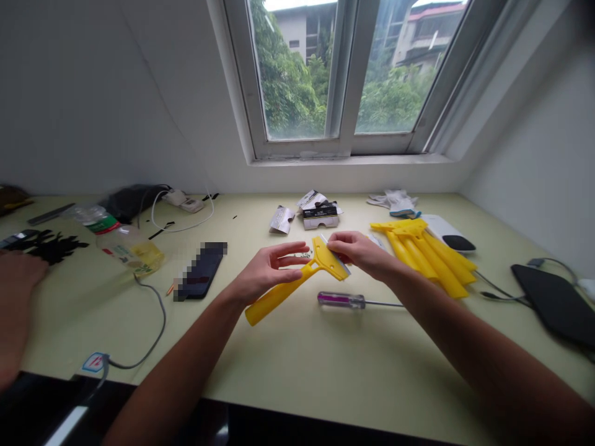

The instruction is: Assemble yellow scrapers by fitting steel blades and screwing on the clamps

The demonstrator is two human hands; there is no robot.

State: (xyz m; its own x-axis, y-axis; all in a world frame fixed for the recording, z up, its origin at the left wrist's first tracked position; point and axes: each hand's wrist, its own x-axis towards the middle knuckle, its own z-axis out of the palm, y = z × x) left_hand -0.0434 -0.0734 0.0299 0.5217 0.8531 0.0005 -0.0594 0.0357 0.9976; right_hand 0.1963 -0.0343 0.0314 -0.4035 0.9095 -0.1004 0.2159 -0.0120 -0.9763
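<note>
My left hand (269,266) holds a yellow scraper (279,296) near the neck, with its thumb on the handle and its other fingers reaching out behind. The scraper's wide head points up and to the right. A thin metal blade (341,267) lies along the head's outer edge. My right hand (360,251) pinches the blade's upper part between thumb and fingers. Just below the head, a screwdriver (341,301) with a clear and purple handle lies on the table; my right forearm hides its tip. Small screws (304,254) show behind my left fingers.
Several yellow scrapers (425,251) are piled on the right, beside a white device (449,233) and gloves (395,201). Small opened boxes (320,214) lie at the back. Leftward are a phone (202,272), a tilted bottle (125,241), cables and another person's hand (23,272).
</note>
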